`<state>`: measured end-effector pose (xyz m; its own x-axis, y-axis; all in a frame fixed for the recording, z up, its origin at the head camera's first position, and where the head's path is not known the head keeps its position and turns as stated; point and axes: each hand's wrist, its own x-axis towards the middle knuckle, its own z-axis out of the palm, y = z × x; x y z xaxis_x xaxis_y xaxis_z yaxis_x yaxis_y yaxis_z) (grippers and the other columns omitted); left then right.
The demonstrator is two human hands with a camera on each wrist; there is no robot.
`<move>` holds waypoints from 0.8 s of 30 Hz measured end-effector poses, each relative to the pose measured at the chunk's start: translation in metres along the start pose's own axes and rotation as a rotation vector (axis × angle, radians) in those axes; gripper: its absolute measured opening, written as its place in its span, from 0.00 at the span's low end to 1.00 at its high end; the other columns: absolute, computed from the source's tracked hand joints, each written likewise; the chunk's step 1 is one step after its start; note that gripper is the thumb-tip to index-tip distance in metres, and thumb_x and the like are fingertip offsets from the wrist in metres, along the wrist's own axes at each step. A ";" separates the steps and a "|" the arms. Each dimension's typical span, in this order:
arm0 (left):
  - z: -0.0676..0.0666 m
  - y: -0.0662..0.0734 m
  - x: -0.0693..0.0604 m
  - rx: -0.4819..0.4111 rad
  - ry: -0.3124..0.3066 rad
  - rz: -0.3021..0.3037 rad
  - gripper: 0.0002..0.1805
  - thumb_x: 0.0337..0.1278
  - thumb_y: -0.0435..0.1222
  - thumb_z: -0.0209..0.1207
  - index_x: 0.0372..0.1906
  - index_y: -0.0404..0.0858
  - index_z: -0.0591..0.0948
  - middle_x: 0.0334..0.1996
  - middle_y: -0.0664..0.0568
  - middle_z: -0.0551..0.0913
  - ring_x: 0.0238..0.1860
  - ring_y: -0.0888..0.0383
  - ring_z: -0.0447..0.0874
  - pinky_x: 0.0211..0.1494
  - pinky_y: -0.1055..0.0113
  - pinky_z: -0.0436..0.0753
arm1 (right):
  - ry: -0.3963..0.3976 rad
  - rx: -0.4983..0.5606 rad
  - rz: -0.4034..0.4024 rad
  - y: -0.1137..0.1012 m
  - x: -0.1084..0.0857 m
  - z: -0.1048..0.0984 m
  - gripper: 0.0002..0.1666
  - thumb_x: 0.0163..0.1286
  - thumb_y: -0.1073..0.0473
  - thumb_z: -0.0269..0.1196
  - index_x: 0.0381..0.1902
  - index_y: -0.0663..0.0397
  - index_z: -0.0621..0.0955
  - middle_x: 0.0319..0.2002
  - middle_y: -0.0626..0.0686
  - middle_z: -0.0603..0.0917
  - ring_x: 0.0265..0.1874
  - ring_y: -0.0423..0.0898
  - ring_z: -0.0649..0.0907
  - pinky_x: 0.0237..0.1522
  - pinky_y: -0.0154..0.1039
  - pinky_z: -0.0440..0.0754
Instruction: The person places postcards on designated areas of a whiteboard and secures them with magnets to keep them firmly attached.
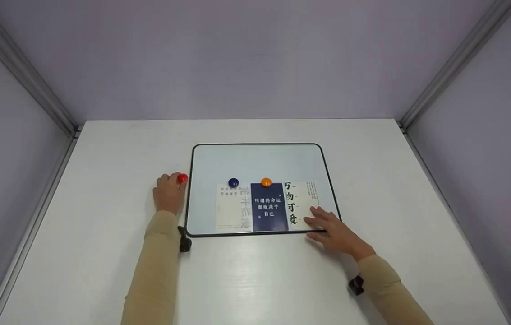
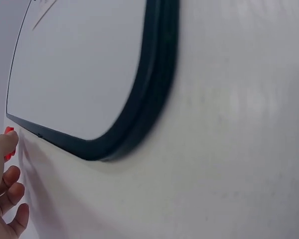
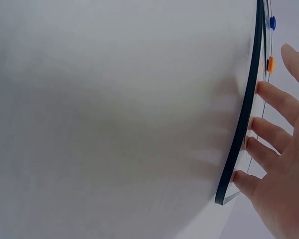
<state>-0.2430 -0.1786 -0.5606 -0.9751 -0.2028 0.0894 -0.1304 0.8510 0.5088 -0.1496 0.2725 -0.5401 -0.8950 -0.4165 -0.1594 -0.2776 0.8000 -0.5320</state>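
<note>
Just off the left edge of a black-framed whiteboard, my left hand pinches a round red magnet between thumb and fingers. My right hand rests spread over the board's lower right corner, its fingertips on the white card with black characters. Beside that lies a dark blue card, an orange magnet at its top edge. A pale card with grey characters is leftmost, with a dark blue magnet at its top.
The whiteboard lies on a white table. Pale panels with metal corner rails wall in the back and both sides. A small black wrist camera sits near the board's lower left corner; another is at the right sleeve.
</note>
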 end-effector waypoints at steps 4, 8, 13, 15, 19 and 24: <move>-0.003 0.002 0.000 0.007 0.012 0.015 0.21 0.67 0.41 0.55 0.59 0.32 0.76 0.50 0.34 0.80 0.53 0.39 0.78 0.51 0.46 0.81 | -0.003 0.002 0.008 0.000 0.000 0.001 0.33 0.67 0.38 0.58 0.66 0.45 0.74 0.75 0.56 0.61 0.76 0.61 0.57 0.74 0.63 0.59; -0.001 0.001 0.002 -0.018 0.016 0.016 0.21 0.67 0.40 0.54 0.59 0.32 0.76 0.49 0.33 0.81 0.52 0.39 0.79 0.50 0.45 0.81 | -0.001 0.003 0.005 0.000 0.001 0.001 0.33 0.67 0.39 0.58 0.66 0.46 0.73 0.75 0.56 0.61 0.76 0.61 0.57 0.74 0.62 0.59; -0.001 0.003 0.003 -0.043 0.014 0.014 0.22 0.67 0.40 0.54 0.59 0.32 0.76 0.49 0.34 0.82 0.51 0.39 0.81 0.51 0.46 0.83 | -0.006 0.014 0.015 0.000 0.001 0.001 0.33 0.67 0.39 0.59 0.66 0.44 0.73 0.76 0.55 0.60 0.77 0.60 0.56 0.75 0.63 0.57; -0.003 0.005 0.003 -0.046 0.021 0.023 0.22 0.66 0.40 0.55 0.59 0.32 0.76 0.48 0.34 0.82 0.50 0.39 0.82 0.51 0.46 0.83 | -0.009 0.015 0.024 0.000 0.000 0.001 0.34 0.66 0.38 0.59 0.67 0.43 0.73 0.76 0.54 0.60 0.77 0.60 0.56 0.75 0.63 0.57; -0.006 0.012 0.003 -0.042 0.052 0.054 0.21 0.64 0.38 0.58 0.59 0.33 0.77 0.45 0.34 0.83 0.46 0.41 0.84 0.46 0.48 0.85 | -0.012 0.025 0.033 0.000 0.001 0.000 0.34 0.66 0.38 0.59 0.67 0.42 0.73 0.76 0.53 0.59 0.77 0.59 0.55 0.75 0.62 0.56; -0.007 0.019 0.001 -0.026 0.060 0.082 0.21 0.62 0.38 0.60 0.58 0.34 0.78 0.40 0.36 0.84 0.36 0.45 0.82 0.41 0.52 0.85 | 0.005 0.010 -0.001 0.002 0.001 0.002 0.33 0.66 0.39 0.59 0.66 0.46 0.74 0.75 0.57 0.61 0.76 0.61 0.57 0.76 0.63 0.54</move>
<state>-0.2455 -0.1661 -0.5445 -0.9697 -0.1626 0.1826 -0.0453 0.8534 0.5193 -0.1508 0.2729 -0.5430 -0.8964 -0.4155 -0.1545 -0.2754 0.7951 -0.5404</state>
